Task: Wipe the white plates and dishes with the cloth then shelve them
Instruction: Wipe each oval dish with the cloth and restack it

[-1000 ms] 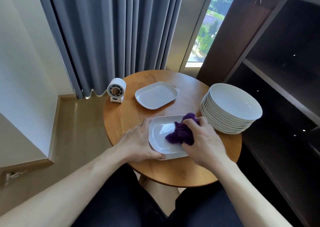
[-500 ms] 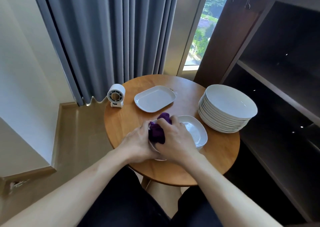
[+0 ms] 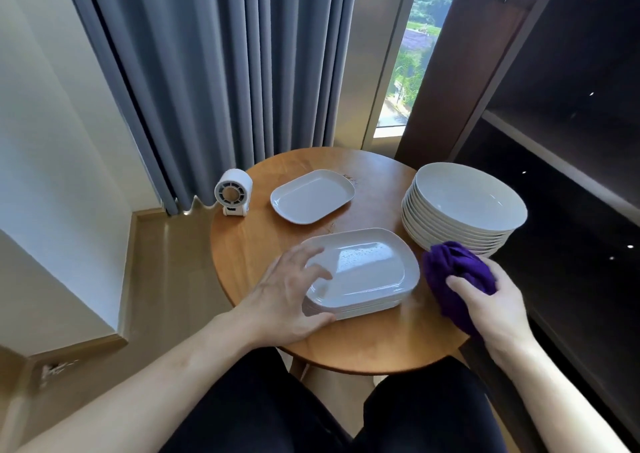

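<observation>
Fingers (image 3: 306,258) of the left hand (image 3: 287,297) lie spread on the stacked white rectangular ceramic dishes (image 3: 367,272) on the round wooden table (image 3: 381,342); the right hand (image 3: 498,310) clutches the bunched purple cloth (image 3: 453,269) beside them. Top dish looks wiped; shelving next needs a firm grip.

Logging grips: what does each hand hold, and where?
Right hand grips the purple cloth at its near side; left hand only rests on the dish stack, left end.

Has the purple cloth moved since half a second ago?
Yes. The right hand has carried the purple cloth rightward, off the rectangular dishes, to beside the stack of round plates.
</observation>
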{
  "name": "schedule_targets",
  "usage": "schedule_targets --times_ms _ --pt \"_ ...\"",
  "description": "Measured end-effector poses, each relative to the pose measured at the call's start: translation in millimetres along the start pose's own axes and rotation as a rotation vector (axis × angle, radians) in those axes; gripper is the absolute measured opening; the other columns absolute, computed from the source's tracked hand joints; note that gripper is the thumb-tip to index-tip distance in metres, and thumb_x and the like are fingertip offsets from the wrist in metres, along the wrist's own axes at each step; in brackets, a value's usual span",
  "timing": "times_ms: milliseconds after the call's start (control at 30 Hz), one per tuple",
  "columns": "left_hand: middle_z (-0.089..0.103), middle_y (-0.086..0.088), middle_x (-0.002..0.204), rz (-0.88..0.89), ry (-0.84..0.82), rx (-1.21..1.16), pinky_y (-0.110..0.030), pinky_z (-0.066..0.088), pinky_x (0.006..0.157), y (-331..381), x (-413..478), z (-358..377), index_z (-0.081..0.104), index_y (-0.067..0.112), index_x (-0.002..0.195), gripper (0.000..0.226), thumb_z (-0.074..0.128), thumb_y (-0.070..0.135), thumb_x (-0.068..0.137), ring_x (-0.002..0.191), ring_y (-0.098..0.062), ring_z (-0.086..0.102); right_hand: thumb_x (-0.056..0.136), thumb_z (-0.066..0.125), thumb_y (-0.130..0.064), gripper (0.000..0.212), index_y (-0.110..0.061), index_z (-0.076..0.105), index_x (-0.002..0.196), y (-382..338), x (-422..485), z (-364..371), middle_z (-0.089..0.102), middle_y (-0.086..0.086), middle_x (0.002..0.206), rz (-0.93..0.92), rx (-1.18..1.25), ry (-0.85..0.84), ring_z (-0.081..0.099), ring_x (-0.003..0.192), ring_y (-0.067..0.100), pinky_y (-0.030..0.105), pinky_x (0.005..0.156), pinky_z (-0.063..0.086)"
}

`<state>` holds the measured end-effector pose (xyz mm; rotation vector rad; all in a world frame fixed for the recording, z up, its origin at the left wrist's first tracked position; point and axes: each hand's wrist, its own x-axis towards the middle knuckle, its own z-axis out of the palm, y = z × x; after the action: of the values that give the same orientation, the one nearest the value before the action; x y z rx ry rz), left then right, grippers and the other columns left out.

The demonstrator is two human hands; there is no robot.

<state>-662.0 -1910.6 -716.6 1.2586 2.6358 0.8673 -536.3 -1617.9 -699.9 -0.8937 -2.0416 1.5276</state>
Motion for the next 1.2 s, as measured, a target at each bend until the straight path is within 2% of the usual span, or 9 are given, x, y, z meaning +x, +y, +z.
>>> schedule_targets --times_ms 67,233,367,500,633,733,800,1033,1200 --pt "0.041 0.004 0.152 0.023 0.026 0.018 -0.039 0.021 0.122 6 0 4 0.063 0.024 0.120 0.040 0.073 0.045 0.087 0.147 -0.011 0.028 0.089 0.073 -0.010 0.028 -0.027 0.073 0.112 -2 3 -4 0.077 0.009 0.108 0.170 0.259 -0.015 0.074 0.097 0.028 0.037 0.067 0.059" --pt "0.063 0.006 0.127 0.070 0.093 0.026 -0.038 0.033 0.115 10 2 7 0.072 0.021 0.098 0.018 0.079 0.031 0.085 0.127 -0.009 0.053 0.096 0.063 -0.021 0.021 -0.020 0.073 0.114 -18 7 -2 0.078 0.007 0.096 0.396 0.726 -0.146 0.076 0.073 0.019 0.027 0.052 0.056" --pt "0.061 0.003 0.130 0.033 0.133 0.029 -0.046 0.035 0.115 14 4 9 0.071 0.019 0.110 0.032 0.083 0.031 0.082 0.129 -0.013 0.050 0.097 0.056 -0.029 0.030 -0.018 0.076 0.117 -19 9 -1 0.075 0.008 0.117 0.419 0.880 -0.312 0.075 0.092 0.024 0.035 0.071 0.058" --pt "0.065 0.009 0.121 0.048 0.264 -0.184 -0.030 0.045 0.103 39 3 8 0.071 0.019 0.112 0.034 0.073 0.041 0.086 0.122 -0.010 0.057 0.094 0.054 -0.026 0.054 -0.012 0.057 0.145 -24 -1 2 0.059 0.015 0.146 0.296 0.945 -0.507 0.058 0.133 0.033 0.043 0.102 0.051" --pt "0.066 0.008 0.129 -0.154 -0.021 -0.905 -0.031 0.056 0.094 66 -1 7 0.060 0.028 0.129 0.050 0.071 0.051 0.085 0.115 -0.018 0.067 0.083 0.056 -0.009 0.068 -0.021 0.051 0.150 -37 -28 29 0.063 0.007 0.143 0.031 0.653 -0.591 0.063 0.128 0.027 0.036 0.093 0.058" --pt "0.068 -0.007 0.128 -0.318 0.024 -1.160 -0.049 0.057 0.097 72 4 5 0.053 0.015 0.130 0.060 0.074 0.051 0.086 0.114 -0.027 0.069 0.083 0.067 -0.013 0.065 -0.033 0.054 0.144 -37 -48 49 0.057 0.002 0.144 -0.243 0.271 -0.451 0.061 0.127 0.021 0.033 0.094 0.057" --pt "0.066 -0.018 0.127 -0.407 0.060 -1.290 -0.056 0.056 0.096 70 8 2 0.052 0.010 0.127 0.061 0.076 0.048 0.086 0.111 -0.034 0.070 0.080 0.075 -0.016 0.058 -0.036 0.060 0.132 -36 -54 53 0.056 0.007 0.141 -0.284 0.246 -0.419 0.063 0.122 0.022 0.034 0.085 0.060" --pt "0.071 -0.021 0.113 -0.496 0.094 -1.448 -0.049 0.060 0.080 51 14 -3 0.058 0.016 0.121 0.028 0.067 0.019 0.095 0.098 -0.032 0.072 0.081 0.073 -0.007 0.020 -0.021 0.066 0.094 -39 -51 48 0.069 0.001 0.103 -0.072 0.551 -0.541 0.070 0.091 0.024 0.045 0.081 0.060" --pt "0.072 -0.010 0.097 -0.505 0.151 -1.432 -0.041 0.060 0.074 44 19 -5 0.060 0.017 0.106 0.015 0.066 0.018 0.092 0.085 -0.024 0.072 0.084 0.071 0.008 0.027 -0.018 0.062 0.088 -40 -47 45 0.066 0.000 0.093 -0.078 0.464 -0.475 0.064 0.084 0.019 0.051 0.090 0.051"
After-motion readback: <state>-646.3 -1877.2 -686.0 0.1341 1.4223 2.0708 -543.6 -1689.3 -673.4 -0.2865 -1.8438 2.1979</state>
